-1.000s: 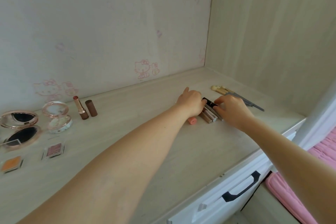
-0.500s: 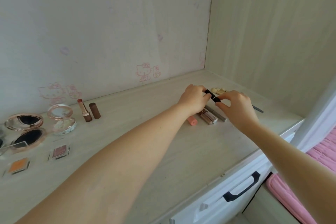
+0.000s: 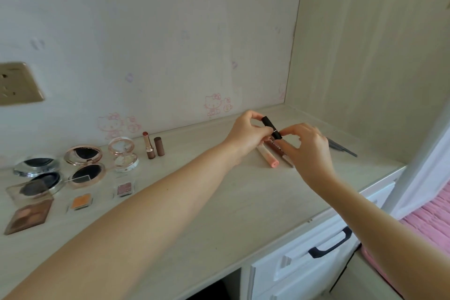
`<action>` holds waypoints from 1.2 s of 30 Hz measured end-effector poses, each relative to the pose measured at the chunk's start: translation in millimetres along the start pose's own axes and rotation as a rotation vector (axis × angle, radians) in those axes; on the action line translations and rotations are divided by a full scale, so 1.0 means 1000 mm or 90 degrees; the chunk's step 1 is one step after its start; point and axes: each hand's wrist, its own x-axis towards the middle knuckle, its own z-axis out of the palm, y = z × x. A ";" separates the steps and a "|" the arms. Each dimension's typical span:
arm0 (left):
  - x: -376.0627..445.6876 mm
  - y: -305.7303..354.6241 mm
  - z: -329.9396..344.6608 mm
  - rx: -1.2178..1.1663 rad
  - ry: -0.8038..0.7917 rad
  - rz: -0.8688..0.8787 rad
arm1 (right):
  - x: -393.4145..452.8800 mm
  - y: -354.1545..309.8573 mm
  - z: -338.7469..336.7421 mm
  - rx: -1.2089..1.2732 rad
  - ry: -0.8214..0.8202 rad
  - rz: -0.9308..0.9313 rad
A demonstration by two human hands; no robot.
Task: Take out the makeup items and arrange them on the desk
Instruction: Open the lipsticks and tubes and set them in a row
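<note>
Now that the black lipstick tube (image 3: pixel 271 127) has risen off the tabletop (image 3: pixel 243 202), both hands pinch it in the air, left hand (image 3: pixel 246 134) at its upper end, right hand (image 3: pixel 306 146) at its lower end, above the pink tube (image 3: pixel 267 157); they probably mean to uncap it for display.

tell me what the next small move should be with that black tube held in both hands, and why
Probably pull the cap off the black tube. The left hand and right hand each pinch one end above the desk, and the opened lipstick already stands with its cap beside it.
</note>
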 end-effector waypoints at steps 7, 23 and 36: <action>-0.046 -0.004 -0.054 -0.139 0.022 -0.031 | -0.019 -0.056 0.018 0.028 -0.010 -0.029; -0.145 -0.057 -0.178 -0.299 0.200 -0.070 | -0.071 -0.169 0.090 0.130 -0.181 -0.091; -0.208 -0.108 -0.229 0.248 0.268 -0.018 | -0.108 -0.215 0.147 0.188 -0.336 -0.143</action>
